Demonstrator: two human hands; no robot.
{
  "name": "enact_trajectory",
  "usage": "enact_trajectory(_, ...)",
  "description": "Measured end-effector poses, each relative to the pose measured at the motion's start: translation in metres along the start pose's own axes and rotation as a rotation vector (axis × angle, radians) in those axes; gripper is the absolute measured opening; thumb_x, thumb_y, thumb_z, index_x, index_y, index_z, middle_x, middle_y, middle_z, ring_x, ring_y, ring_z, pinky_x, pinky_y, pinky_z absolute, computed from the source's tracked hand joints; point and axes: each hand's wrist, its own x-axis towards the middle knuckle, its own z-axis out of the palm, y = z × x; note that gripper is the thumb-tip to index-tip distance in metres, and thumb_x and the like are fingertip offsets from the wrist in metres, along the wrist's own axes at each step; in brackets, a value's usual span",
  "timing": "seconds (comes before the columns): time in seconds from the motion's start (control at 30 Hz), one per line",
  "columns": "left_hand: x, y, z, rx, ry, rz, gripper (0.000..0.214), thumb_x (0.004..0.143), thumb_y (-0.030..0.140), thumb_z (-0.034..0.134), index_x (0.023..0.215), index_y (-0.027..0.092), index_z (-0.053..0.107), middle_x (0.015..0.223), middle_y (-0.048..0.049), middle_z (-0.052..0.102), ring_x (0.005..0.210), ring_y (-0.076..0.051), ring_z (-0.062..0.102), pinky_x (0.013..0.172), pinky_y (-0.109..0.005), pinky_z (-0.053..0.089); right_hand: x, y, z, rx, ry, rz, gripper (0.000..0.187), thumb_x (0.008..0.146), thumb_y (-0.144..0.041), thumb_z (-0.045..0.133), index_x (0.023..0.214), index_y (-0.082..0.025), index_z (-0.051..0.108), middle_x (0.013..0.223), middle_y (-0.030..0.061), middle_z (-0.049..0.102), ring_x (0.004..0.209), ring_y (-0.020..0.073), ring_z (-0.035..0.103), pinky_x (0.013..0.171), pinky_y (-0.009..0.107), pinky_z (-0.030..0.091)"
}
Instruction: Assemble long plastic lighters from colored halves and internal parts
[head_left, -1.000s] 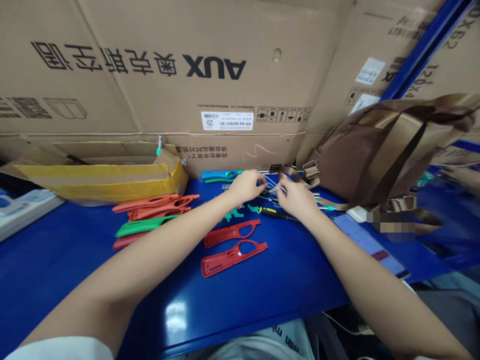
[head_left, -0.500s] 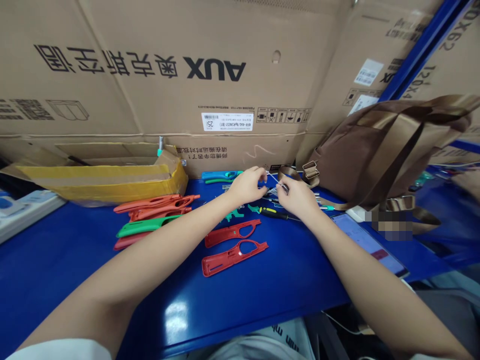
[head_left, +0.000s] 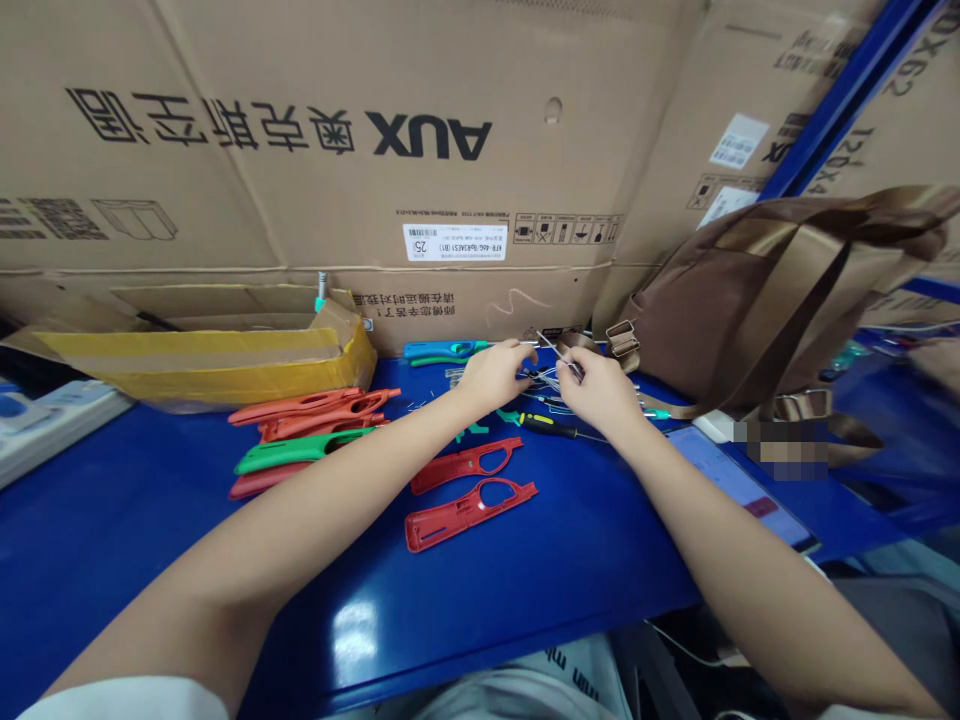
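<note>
Both of my hands reach to the back of the blue table (head_left: 525, 580). My right hand (head_left: 598, 388) pinches a thin metal rod (head_left: 553, 353) that points up and to the left. My left hand (head_left: 495, 372) is curled with its fingertips in the small pile of metal parts (head_left: 546, 378) beside the rod; what it holds is hidden. Two red plastic handle halves (head_left: 469, 490) lie flat just in front of my hands. A yellow and black screwdriver (head_left: 551, 428) lies under my right wrist.
A stack of red and green handle halves (head_left: 300, 430) lies at left, beside a yellow-taped carton (head_left: 202, 355). A teal handle (head_left: 442, 350) sits by the big cardboard boxes (head_left: 375, 150). A brown bag (head_left: 765, 300) and a phone (head_left: 739, 485) are at right. Another person's hand (head_left: 937, 355) shows at far right.
My right hand has lifted the thin rod a little, tilting its tip higher. My left hand has shifted slightly to the right toward the pile.
</note>
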Motion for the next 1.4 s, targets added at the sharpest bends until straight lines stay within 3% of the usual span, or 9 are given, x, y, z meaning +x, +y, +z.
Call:
enact_trajectory(0.17,0.002,-0.004,0.002,0.007,-0.015,-0.006,0.012,0.09,0.024,0.07,0.099,0.022,0.076,0.102,-0.0054,0.069,0.096,-0.023,0.069,0.078,-0.029,0.052,0.0,0.0,-0.001,-0.027,-0.009,0.01,0.019,0.094,-0.033,0.051,0.094,-0.024,0.068,0.082,0.0057,0.074,0.075,0.0229,0.066,0.059,0.027,0.031)
enact_trajectory(0.47,0.011,0.0,-0.007,-0.054,0.012,-0.008,0.019,0.092,0.018,0.063,0.102,0.022,0.078,0.106,-0.0062,0.074,0.1,-0.024,0.069,0.084,-0.032,0.055,-0.001,0.0,0.003,-0.044,-0.081,-0.033,0.016,0.089,-0.026,0.055,0.083,-0.022,0.069,0.081,0.0075,0.074,0.072,0.0232,0.065,0.057,0.028,0.028)
enact_trajectory(0.67,0.01,-0.001,0.0,-0.128,-0.017,-0.029,0.026,0.088,0.008,0.059,0.101,0.02,0.079,0.107,-0.007,0.078,0.101,-0.023,0.071,0.093,-0.035,0.055,0.0,0.0,0.001,0.037,-0.038,-0.065,0.016,0.088,-0.026,0.055,0.078,-0.022,0.067,0.071,0.004,0.07,0.066,0.0205,0.061,0.059,0.028,0.032)
enact_trajectory(0.9,0.007,-0.006,0.004,-0.267,-0.016,-0.075,0.031,0.081,0.016,0.069,0.111,0.014,0.075,0.099,-0.0084,0.079,0.088,-0.023,0.073,0.084,-0.033,0.057,0.004,0.006,0.004,0.156,0.066,-0.06,0.023,0.093,-0.034,0.047,0.085,-0.021,0.065,0.07,0.0037,0.066,0.064,0.0193,0.058,0.062,0.027,0.038)
enact_trajectory(1.03,0.008,-0.009,0.004,-0.344,-0.015,-0.075,0.022,0.087,0.021,0.067,0.105,0.016,0.078,0.096,-0.0069,0.08,0.087,-0.022,0.073,0.087,-0.033,0.056,0.005,0.007,0.004,0.19,0.081,-0.057,0.022,0.092,-0.035,0.047,0.083,-0.021,0.063,0.068,0.0026,0.063,0.063,0.0183,0.055,0.061,0.027,0.037)
enact_trajectory(1.2,0.013,-0.009,0.0,-0.43,-0.013,-0.075,0.018,0.091,0.018,0.063,0.097,0.018,0.08,0.099,-0.0048,0.081,0.09,-0.02,0.074,0.088,-0.032,0.056,0.003,0.006,0.006,0.195,0.049,-0.056,0.019,0.089,-0.033,0.05,0.082,-0.021,0.064,0.067,0.0017,0.062,0.062,0.018,0.054,0.06,0.027,0.035)
enact_trajectory(1.4,0.015,-0.002,-0.003,-0.481,-0.016,-0.079,0.018,0.09,0.015,0.065,0.1,0.018,0.08,0.104,-0.0053,0.081,0.094,-0.019,0.074,0.091,-0.032,0.056,0.0,0.002,0.01,0.205,-0.041,-0.113,0.017,0.086,-0.03,0.054,0.074,-0.022,0.062,0.06,-0.0003,0.056,0.055,0.0165,0.048,0.056,0.027,0.032)
